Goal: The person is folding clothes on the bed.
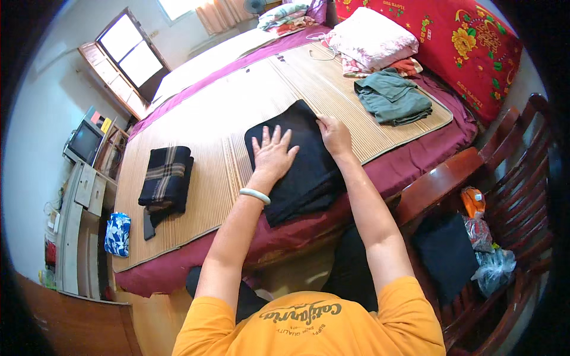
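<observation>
A black garment (303, 178) lies folded on the slatted bed mat (213, 178), its near end hanging over the front edge of the bed. My left hand (274, 153) rests flat on the cloth with its fingers spread; a pale bangle (254, 196) circles that wrist. At the garment's right edge, my right hand (334, 133) pinches the fabric between thumb and fingers. To the left sits a folded dark plaid cloth (165, 175). A folded grey-green garment (392, 95) lies farther right on the mat.
A wooden slatted bench (445, 178) stands close on the right, holding a dark cloth (447, 256) and plastic bags (494, 267). Folded bedding (374, 38) is by the red floral headboard cover (445, 44). A blue-and-white bundle (117, 233) sits at the mat's left corner.
</observation>
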`<state>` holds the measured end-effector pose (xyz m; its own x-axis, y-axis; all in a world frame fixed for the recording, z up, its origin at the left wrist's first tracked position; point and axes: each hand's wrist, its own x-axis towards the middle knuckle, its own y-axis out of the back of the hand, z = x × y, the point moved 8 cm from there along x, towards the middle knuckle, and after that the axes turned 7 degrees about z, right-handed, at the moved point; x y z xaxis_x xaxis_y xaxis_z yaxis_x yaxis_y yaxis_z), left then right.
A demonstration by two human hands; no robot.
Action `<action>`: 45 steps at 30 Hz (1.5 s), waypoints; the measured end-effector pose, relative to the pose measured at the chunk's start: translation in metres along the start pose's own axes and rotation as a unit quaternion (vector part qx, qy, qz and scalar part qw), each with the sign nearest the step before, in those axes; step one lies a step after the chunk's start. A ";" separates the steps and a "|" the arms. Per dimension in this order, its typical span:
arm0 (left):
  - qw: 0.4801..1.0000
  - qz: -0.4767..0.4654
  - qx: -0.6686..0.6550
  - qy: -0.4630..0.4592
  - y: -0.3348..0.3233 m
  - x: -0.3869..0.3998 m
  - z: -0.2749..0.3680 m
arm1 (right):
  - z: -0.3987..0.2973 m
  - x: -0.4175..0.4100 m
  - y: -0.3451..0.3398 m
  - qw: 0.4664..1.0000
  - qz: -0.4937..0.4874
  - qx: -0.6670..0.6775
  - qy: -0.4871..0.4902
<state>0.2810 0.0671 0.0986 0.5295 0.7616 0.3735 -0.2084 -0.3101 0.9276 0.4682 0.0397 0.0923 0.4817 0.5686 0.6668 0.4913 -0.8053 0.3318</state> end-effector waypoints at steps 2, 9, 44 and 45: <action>0.997 -0.052 0.033 0.035 -0.016 0.002 -0.019 | 0.018 -0.003 -0.011 0.996 -0.021 -0.090 0.013; 0.988 -0.137 0.061 0.046 -0.042 -0.015 -0.032 | -0.024 -0.008 -0.023 0.965 -0.066 -0.247 0.062; 0.832 0.125 -0.483 0.243 -0.031 -0.139 -0.076 | 0.049 -0.092 -0.012 0.828 -0.314 0.170 -0.432; 0.804 0.112 -0.521 0.265 -0.029 -0.140 -0.076 | 0.048 -0.095 -0.010 0.829 -0.311 0.169 -0.433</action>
<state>0.1498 0.0125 0.0199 0.0158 0.9739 0.2263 -0.9711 -0.0390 0.2355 0.4523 0.0016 -0.0064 0.3283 0.8808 -0.3411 0.9445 -0.3021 0.1290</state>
